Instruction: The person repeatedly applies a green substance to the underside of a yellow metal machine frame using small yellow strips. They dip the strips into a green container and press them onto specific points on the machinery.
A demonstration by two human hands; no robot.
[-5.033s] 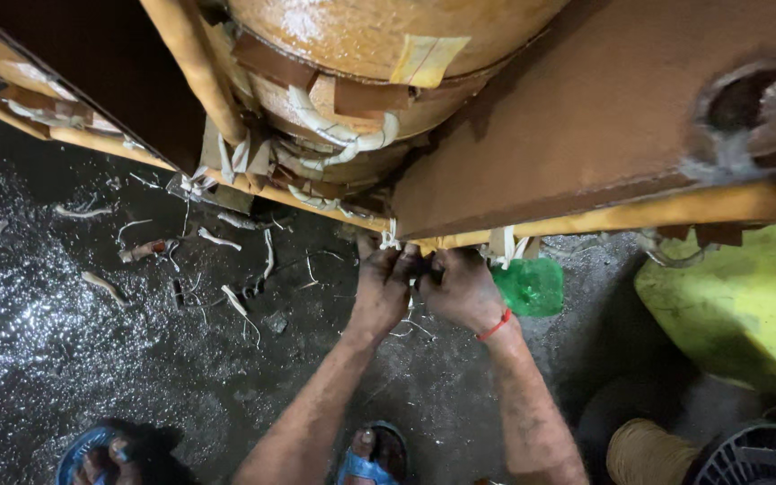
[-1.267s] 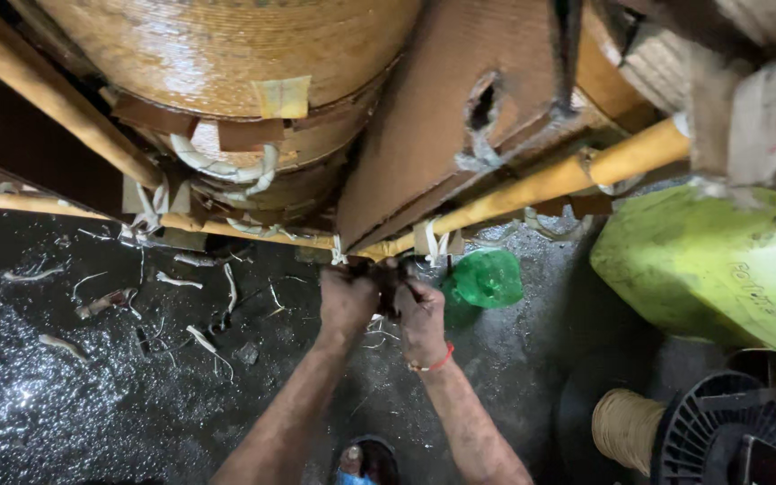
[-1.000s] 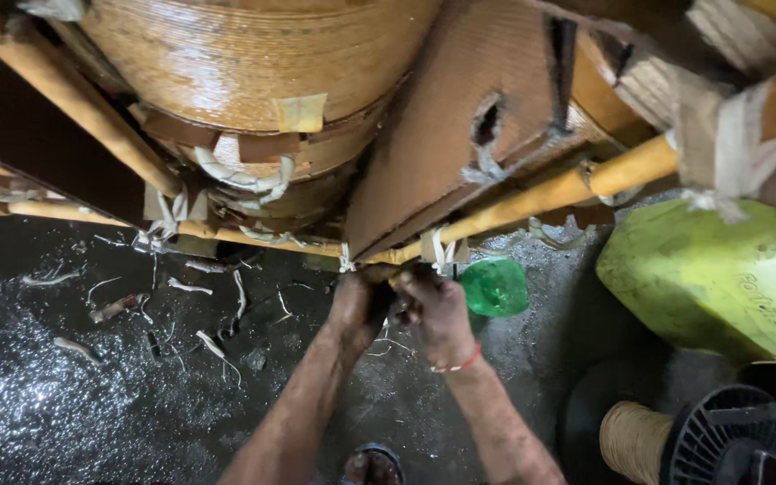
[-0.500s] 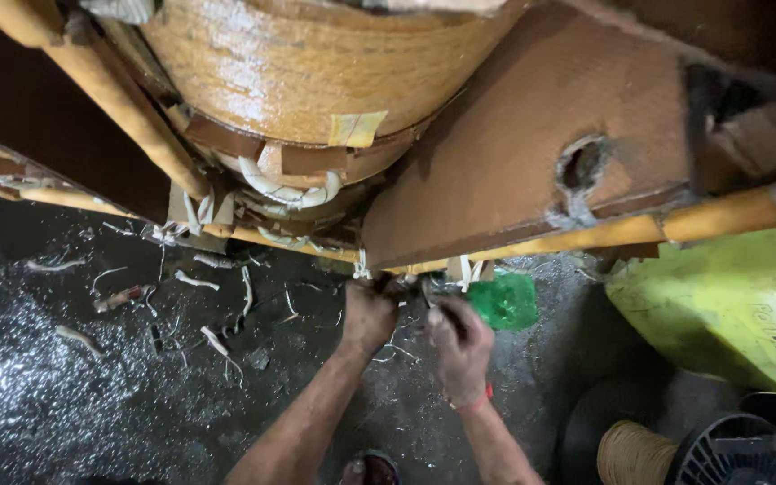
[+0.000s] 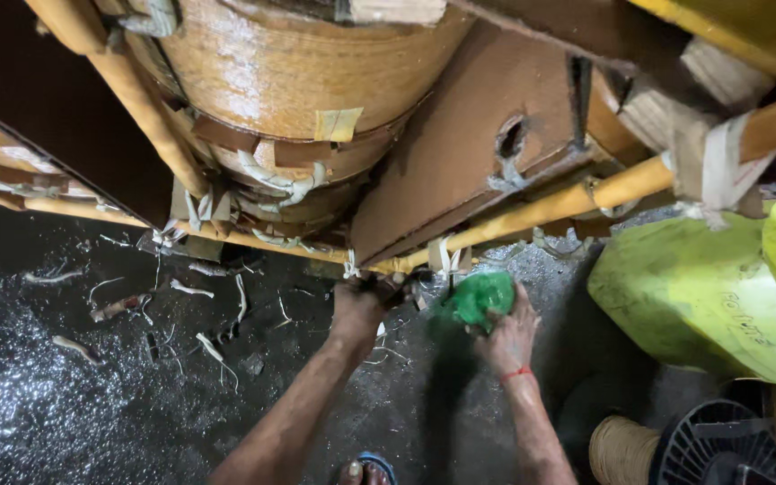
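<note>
The right hand [image 5: 507, 337] has left the shared work point and now closes its fingers over the green cup-like object [image 5: 480, 296], which sits on the dark floor [image 5: 65, 404] just beside the low corner of the frame; half a second ago both hands worked together at that corner. The left hand [image 5: 363, 304] remains at the joint where the yellow-wrapped bars [image 5: 532, 216] meet, its fingers curled against the white tie strips [image 5: 352, 266]; whether it pinches a strip or only presses on it cannot be told, as the knuckles hide the fingertips. The work at the joint is therefore now held by one hand alone. The green object appears translucent, smooth and slightly crumpled, possibly thin plastic, and is partly covered by the right palm. Above, the large tape-wound coil [image 5: 307, 81] and the brown board [image 5: 460, 162] rest in the frame. White strip offcuts [image 5: 213, 346] lie scattered on the floor.
</note>
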